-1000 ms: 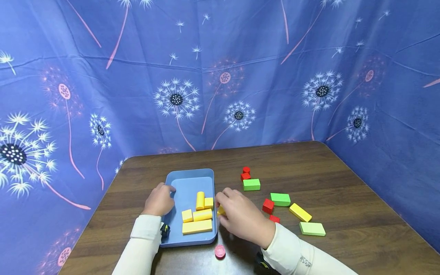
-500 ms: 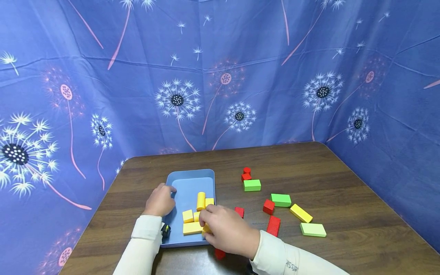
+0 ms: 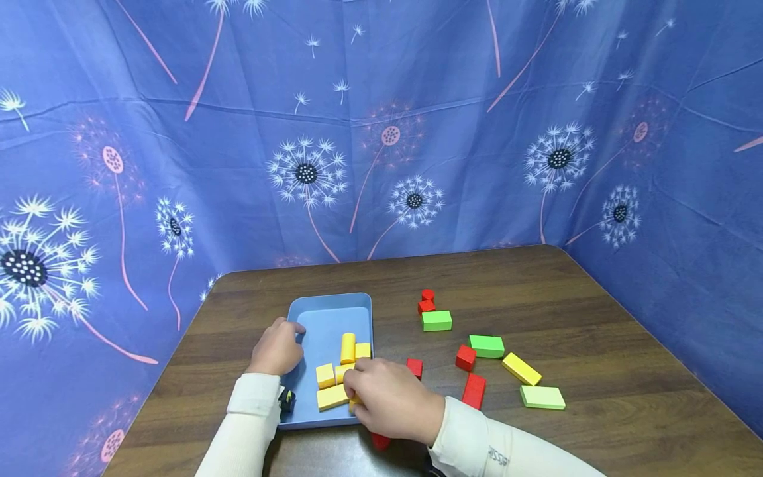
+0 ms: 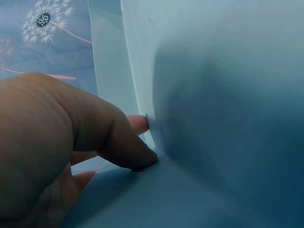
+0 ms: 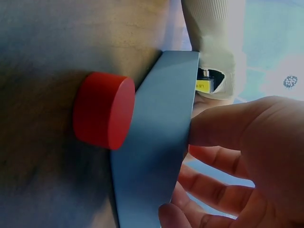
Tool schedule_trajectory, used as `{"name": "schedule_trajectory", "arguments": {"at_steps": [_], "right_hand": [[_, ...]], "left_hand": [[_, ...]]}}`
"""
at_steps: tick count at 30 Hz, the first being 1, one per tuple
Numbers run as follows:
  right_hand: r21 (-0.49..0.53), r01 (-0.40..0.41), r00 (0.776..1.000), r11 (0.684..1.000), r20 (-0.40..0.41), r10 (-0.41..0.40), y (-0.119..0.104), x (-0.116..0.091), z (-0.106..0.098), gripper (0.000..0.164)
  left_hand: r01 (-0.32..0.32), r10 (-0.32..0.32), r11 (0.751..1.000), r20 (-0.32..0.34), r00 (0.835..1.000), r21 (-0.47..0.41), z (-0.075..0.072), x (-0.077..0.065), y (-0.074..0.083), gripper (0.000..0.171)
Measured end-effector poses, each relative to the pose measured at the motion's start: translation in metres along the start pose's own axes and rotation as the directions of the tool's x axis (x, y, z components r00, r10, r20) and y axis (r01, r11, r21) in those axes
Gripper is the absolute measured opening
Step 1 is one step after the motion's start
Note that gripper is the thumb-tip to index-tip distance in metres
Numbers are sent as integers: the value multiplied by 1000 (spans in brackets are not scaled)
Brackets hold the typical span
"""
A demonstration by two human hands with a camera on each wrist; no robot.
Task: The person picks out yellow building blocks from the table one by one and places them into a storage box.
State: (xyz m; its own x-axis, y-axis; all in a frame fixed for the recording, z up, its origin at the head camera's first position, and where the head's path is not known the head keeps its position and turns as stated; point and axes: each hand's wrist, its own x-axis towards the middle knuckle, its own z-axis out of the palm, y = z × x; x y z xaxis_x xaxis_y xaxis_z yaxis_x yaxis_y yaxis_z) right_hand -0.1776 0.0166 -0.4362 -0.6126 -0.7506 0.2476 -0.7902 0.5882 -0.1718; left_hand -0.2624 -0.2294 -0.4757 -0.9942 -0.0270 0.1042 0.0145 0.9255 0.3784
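Note:
The blue tray (image 3: 330,302) lies on the left half of the table. My left hand (image 3: 279,348) grips its left wall; in the left wrist view the wall passes between the fingers (image 4: 137,152). My right hand (image 3: 390,397) reaches over the tray's near right corner, pinching a yellow block (image 3: 354,403), mostly hidden under the fingers. Beside it lies a long yellow block (image 3: 332,397), slightly tilted. A yellow cylinder (image 3: 348,348), a yellow cube (image 3: 324,375) and other yellow pieces sit in the tray. In the right wrist view, my right hand (image 5: 247,152) overhangs the tray wall (image 5: 156,128).
A red cylinder (image 5: 102,110) stands just outside the tray's near right side. To the right lie a red block (image 3: 473,391), red cubes (image 3: 465,358), green blocks (image 3: 486,346), a yellow block (image 3: 521,369) and a pale green block (image 3: 542,397). Patterned blue cloth (image 3: 477,172) hangs behind.
My right hand has moved left from beside the tray to inside its near right corner, carrying the yellow block. The long yellow block has turned slightly. My left hand stays put.

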Motion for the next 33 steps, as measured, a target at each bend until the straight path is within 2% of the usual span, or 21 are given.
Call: {"name": "schedule_trajectory", "arguments": {"at_steps": [9,19,23,28,33], "right_hand": [[-15,-9,1000,1000,20,9,2,1,3,15],[-39,50,998,998,-38,-52,2,-4,4,15],[-22,54,996,998,-70,-55,2,-9,-1,10],[-14,17,991,1000,-131,-18,8,-20,-17,5],[-54,-82,979,995,-191,70,31,-42,-37,4]], "left_hand": [[-4,4,1000,1,1000,-2,1,0,0,38],[0,0,1000,10,1000,-1,1,1,-1,38],[-6,6,1000,4,1000,-4,1,0,0,39],[-11,11,1000,5,1000,-10,0,0,1,38],[-7,7,1000,4,1000,-10,0,0,-1,38]]}}
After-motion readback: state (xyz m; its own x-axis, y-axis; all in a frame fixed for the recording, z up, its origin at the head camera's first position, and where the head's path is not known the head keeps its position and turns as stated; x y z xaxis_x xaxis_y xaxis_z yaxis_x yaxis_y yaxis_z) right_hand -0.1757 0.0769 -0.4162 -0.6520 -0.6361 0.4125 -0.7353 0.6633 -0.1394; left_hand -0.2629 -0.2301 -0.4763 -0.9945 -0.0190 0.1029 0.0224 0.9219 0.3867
